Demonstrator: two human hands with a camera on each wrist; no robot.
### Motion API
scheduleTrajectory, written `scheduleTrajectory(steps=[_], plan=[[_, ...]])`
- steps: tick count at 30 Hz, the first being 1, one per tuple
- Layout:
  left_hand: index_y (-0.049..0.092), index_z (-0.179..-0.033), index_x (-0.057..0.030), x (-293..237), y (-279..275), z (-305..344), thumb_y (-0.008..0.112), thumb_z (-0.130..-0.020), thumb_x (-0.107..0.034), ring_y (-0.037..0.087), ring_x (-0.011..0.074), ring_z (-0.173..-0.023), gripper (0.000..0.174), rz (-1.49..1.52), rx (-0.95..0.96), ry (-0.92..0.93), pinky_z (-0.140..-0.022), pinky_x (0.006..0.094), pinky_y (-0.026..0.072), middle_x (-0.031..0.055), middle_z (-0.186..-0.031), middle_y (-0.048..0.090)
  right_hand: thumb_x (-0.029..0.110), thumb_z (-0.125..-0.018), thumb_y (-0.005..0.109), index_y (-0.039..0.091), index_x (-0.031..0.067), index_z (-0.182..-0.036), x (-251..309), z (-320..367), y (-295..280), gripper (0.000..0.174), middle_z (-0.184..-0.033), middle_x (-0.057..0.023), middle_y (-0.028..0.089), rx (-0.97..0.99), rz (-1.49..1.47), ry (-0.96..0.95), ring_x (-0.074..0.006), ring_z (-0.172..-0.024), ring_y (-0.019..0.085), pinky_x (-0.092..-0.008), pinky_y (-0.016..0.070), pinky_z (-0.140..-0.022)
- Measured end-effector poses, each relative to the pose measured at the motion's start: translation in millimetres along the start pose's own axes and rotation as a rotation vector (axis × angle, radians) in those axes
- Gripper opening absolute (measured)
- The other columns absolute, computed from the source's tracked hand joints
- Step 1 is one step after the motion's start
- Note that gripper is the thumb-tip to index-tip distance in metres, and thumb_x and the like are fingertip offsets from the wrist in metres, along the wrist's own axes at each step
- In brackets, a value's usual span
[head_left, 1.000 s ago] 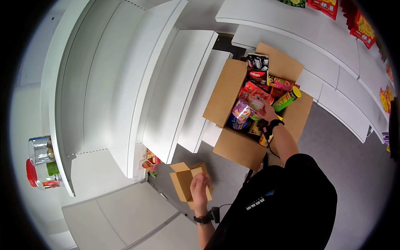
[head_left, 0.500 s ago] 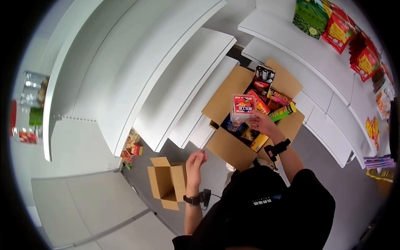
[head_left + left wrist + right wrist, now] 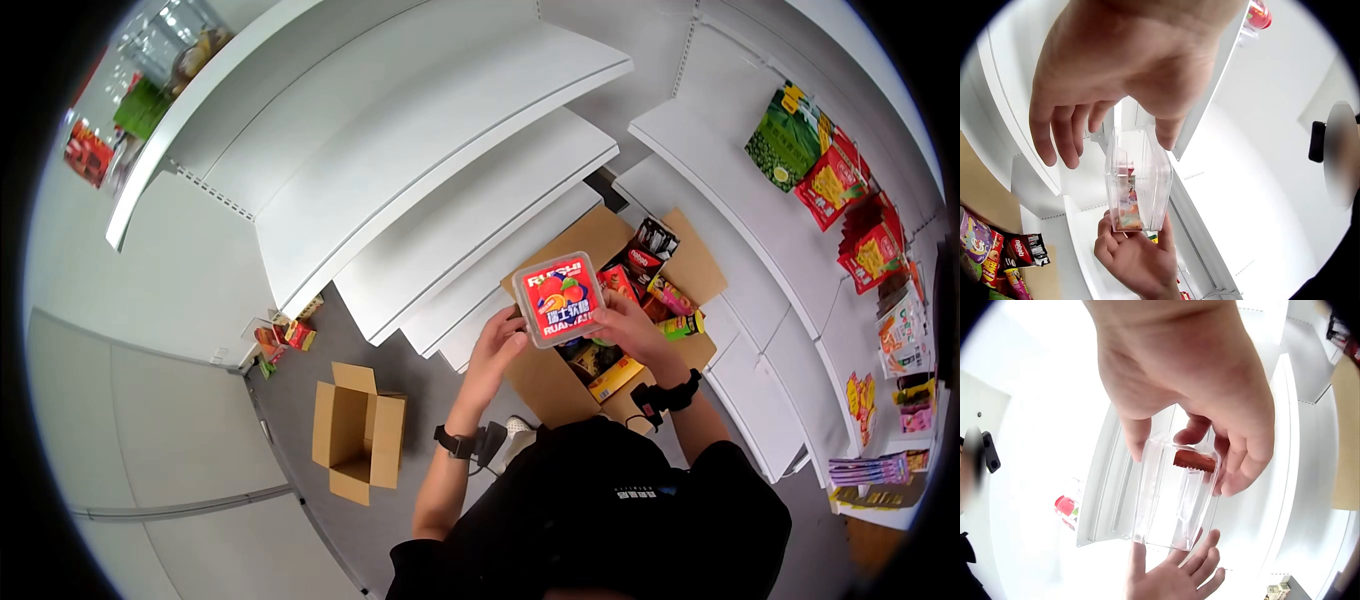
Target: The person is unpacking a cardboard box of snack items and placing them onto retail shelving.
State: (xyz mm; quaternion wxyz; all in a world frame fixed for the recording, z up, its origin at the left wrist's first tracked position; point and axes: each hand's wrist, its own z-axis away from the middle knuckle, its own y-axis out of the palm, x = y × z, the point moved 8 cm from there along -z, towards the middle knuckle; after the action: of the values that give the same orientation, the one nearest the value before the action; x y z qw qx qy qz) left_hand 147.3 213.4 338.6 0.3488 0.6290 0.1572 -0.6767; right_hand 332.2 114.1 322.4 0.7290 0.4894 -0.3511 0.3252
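Note:
A clear square plastic tub [image 3: 558,298] with a red printed lid is held up in front of the chest in the head view. My right hand [image 3: 636,328] pinches its right side, thumb on one face and fingers on the other, as the right wrist view shows at the tub [image 3: 1179,494]. My left hand [image 3: 492,352] is at the tub's left side with relaxed, spread fingers. In the left wrist view the left hand [image 3: 1129,69] hovers by the tub's near end, thumb close to the wall; whether it touches cannot be told.
A large open carton [image 3: 545,388] full of snack packs stands behind the tub. A smaller open carton [image 3: 386,440] lies on the floor at left. White shelves [image 3: 470,110] stand ahead; snack bags [image 3: 790,140] are on the right shelves, clear jars at upper left.
My right hand has gone into the big carton, lifted the tub out and brought it toward the chest. My left hand has moved up and right to the tub's side.

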Motion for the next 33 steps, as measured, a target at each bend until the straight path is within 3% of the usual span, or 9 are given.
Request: scheduleTrajectory(steps=[7,11,17,22,25,26,29,30,33], plan=[[0.034,-0.140,0.0005,-18.2,4.5,3.6,0.054,-0.094,-0.020,0.053,0.0157,-0.111,0.054,0.136,0.051,-0.020,-0.093,0.0306,0.0431,0.0117,-0.124,0.055,0.019,-0.090,0.064,0.050,0.0054,-0.095,15.4,4.0,23.4,0.020,-0.096,-0.0041,0.057,0.009,0.062,-0.073,-0.0127,-0.089,0.059,-0.0283,0.0515,-0.080],[0.032,-0.141,0.0004,-26.6,1.7,1.1,0.056,-0.093,-0.018,0.054,0.0155,-0.110,0.057,0.139,0.069,0.058,-0.093,0.0302,0.0426,0.0107,-0.121,0.057,0.016,-0.089,0.065,0.050,0.0048,-0.094,32.4,7.2,34.7,0.019,-0.093,-0.0029,0.057,0.027,0.249,-0.165,-0.0103,-0.086,0.059,-0.0244,0.0497,-0.073],[0.032,-0.141,0.0014,-54.2,-5.1,2.7,0.059,-0.090,-0.015,0.055,0.0155,-0.109,0.060,0.165,0.061,0.178,-0.094,0.0299,0.0413,0.0099,-0.116,0.060,0.010,-0.088,0.065,0.048,0.0049,-0.097,51.5,9.1,62.7,0.020,-0.095,-0.0027,0.058,0.098,0.280,-0.275,-0.0071,-0.087,0.056,-0.0227,0.0473,-0.074],[0.032,-0.140,0.0047,-76.2,-16.0,3.8,0.058,-0.091,-0.014,0.055,0.0143,-0.106,0.059,0.149,0.032,0.260,-0.095,0.0289,0.0407,0.0093,-0.112,0.060,0.005,-0.087,0.063,0.044,0.0055,-0.112,64.7,13.0,80.4,0.031,-0.110,-0.0055,0.055,0.212,0.346,-0.343,-0.0128,-0.100,0.055,-0.0287,0.0474,-0.083],[0.031,-0.140,0.0061,-83.6,-19.5,3.0,0.058,-0.092,-0.018,0.055,0.0134,-0.102,0.060,0.141,-0.003,0.273,-0.092,0.0282,0.0423,0.0084,-0.110,0.060,0.004,-0.087,0.064,0.042,0.0054,-0.119,80.1,12.5,89.1,0.039,-0.115,-0.0077,0.054,0.180,0.380,-0.397,-0.0145,-0.102,0.055,-0.0301,0.0470,-0.086],[0.032,-0.140,0.0060,-85.1,-20.3,2.8,0.058,-0.093,-0.019,0.055,0.0133,-0.102,0.060,0.142,-0.016,0.273,-0.091,0.0281,0.0427,0.0084,-0.109,0.060,0.006,-0.088,0.062,0.037,0.0050,-0.131,87.2,13.0,96.0,0.049,-0.119,-0.0103,0.054,0.180,0.356,-0.460,-0.0161,-0.104,0.056,-0.0312,0.0472,-0.088],[0.034,-0.139,0.0052,-98.6,-23.0,5.4,0.057,-0.094,-0.025,0.056,0.0137,-0.099,0.059,0.128,-0.019,0.333,-0.088,0.0285,0.0442,0.0087,-0.110,0.060,0.009,-0.092,0.054,0.029,0.0059,-0.141,104.7,14.9,117.0,0.055,-0.129,-0.0144,0.052,0.179,0.388,-0.405,-0.0211,-0.113,0.054,-0.0359,0.0480,-0.091],[0.035,-0.139,0.0048,-104.3,-24.3,7.1,0.057,-0.094,-0.028,0.057,0.0139,-0.098,0.059,0.118,-0.013,0.366,-0.088,0.0287,0.0447,0.0089,-0.110,0.060,0.012,-0.094,0.050,0.023,0.0058,-0.145,110.3,13.5,121.2,0.058,-0.126,-0.0146,0.054,0.184,0.401,-0.429,-0.0229,-0.109,0.057,-0.0380,0.0491,-0.090],[0.037,-0.139,0.0029,-116.7,-30.8,16.5,0.051,-0.095,-0.043,0.059,0.0196,-0.101,0.065,0.062,0.019,0.398,-0.091,0.0338,0.0463,0.0117,-0.117,0.059,0.015,-0.094,0.053,0.025,0.0043,-0.145,127.1,0.3,124.9,0.059,-0.116,-0.0136,0.057,0.193,0.162,-0.330,-0.0211,-0.102,0.059,-0.0364,0.0499,-0.086]])
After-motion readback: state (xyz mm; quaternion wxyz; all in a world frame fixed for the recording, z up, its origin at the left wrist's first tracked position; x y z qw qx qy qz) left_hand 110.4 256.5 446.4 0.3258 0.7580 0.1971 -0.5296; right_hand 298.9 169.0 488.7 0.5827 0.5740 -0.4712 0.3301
